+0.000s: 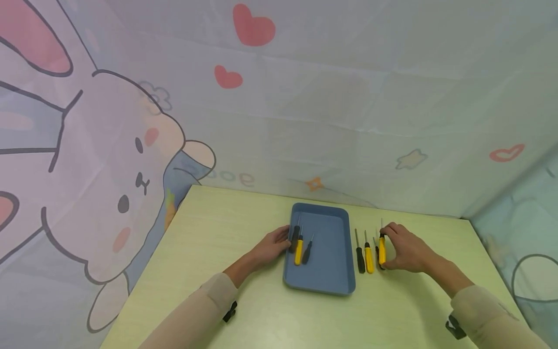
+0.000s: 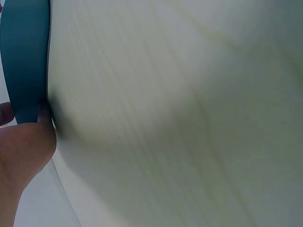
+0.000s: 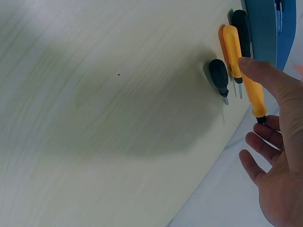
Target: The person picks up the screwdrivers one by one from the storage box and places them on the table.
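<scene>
My left hand [image 1: 271, 248] holds the left wall of a blue-grey tray [image 1: 320, 290], with fingers on both sides of the rim in the left wrist view. Inside the tray's left half lie a black screwdriver [image 1: 294, 239], a yellow one [image 1: 299, 252] and a small black one [image 1: 307, 254]. To the right of the tray, my right hand [image 1: 409, 249] pinches a yellow screwdriver [image 3: 254, 97] between thumb and fingertips, shaft pointing away from me. Just beneath and left of it, a black screwdriver [image 1: 360, 261], another yellow one [image 1: 369, 260] and a short black one [image 3: 218, 75] lie on the table.
The pale wooden table [image 1: 244, 320] reaches back to a cloth wall [image 1: 331, 106] printed with hearts and a large cartoon rabbit. Another cloth hangs along the right side. The tray's raised rim stands between the two groups of screwdrivers.
</scene>
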Demonstrator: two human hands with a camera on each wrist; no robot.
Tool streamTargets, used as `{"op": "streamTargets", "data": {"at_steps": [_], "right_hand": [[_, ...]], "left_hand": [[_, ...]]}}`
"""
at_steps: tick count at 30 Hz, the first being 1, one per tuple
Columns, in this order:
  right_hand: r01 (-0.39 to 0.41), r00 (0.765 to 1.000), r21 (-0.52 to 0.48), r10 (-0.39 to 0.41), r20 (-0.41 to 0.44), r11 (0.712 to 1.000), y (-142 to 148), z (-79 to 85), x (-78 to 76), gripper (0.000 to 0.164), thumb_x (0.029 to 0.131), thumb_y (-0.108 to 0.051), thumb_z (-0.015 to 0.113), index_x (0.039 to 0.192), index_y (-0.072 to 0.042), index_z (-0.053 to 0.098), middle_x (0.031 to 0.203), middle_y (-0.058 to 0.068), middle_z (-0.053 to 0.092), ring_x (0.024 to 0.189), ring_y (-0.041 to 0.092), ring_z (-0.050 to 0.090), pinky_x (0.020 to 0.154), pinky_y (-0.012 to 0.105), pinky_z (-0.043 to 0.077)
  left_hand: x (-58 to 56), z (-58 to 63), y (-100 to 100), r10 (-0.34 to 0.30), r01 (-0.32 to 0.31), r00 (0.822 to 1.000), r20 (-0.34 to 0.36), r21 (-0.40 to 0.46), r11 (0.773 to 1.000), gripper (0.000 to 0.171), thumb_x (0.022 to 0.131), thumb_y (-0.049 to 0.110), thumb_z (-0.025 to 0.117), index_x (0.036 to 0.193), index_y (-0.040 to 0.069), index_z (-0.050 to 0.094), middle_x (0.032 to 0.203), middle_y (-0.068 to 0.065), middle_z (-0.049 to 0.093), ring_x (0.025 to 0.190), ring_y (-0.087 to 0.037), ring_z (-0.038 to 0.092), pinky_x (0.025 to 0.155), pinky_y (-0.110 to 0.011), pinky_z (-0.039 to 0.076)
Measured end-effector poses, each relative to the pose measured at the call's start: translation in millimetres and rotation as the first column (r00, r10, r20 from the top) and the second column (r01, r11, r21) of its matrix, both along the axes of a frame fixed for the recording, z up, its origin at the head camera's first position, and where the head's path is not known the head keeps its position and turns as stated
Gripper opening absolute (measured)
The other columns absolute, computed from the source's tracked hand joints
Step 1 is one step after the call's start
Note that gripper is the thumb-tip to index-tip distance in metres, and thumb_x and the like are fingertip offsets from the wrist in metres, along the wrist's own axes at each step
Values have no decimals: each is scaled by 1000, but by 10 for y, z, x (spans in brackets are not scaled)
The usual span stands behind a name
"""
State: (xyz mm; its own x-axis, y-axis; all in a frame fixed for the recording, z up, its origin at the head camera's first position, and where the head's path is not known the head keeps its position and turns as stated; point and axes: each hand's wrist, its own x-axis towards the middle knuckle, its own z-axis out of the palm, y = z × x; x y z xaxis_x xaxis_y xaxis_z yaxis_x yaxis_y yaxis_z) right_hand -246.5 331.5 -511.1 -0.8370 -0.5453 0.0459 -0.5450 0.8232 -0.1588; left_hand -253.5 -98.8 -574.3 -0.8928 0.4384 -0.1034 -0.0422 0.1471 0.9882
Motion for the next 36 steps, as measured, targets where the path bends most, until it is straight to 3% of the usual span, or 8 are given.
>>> {"op": "streamTargets", "data": {"at_steps": [20, 36], "right_hand": [[13, 1000, 44, -13, 10, 999, 135, -93, -19, 87, 68, -36, 100, 133, 6, 59, 129, 20, 59, 117, 41, 58, 98, 59, 55], [12, 996, 56, -17, 85, 998, 191, -189, -9, 85, 70, -34, 98, 134, 5, 59, 131, 20, 58, 118, 42, 58, 92, 59, 56]], "left_hand": [[-4, 11, -7, -3, 3, 1000, 8, 15, 1000, 60, 111, 3, 47, 165, -6, 23, 170, -25, 29, 158, -37, 29, 128, -47, 28], [-10, 15, -6, -22, 22, 1000, 4, 1, 1000, 61, 111, 3, 47, 166, -5, 22, 170, -24, 29, 158, -36, 28, 128, -47, 28]]}}
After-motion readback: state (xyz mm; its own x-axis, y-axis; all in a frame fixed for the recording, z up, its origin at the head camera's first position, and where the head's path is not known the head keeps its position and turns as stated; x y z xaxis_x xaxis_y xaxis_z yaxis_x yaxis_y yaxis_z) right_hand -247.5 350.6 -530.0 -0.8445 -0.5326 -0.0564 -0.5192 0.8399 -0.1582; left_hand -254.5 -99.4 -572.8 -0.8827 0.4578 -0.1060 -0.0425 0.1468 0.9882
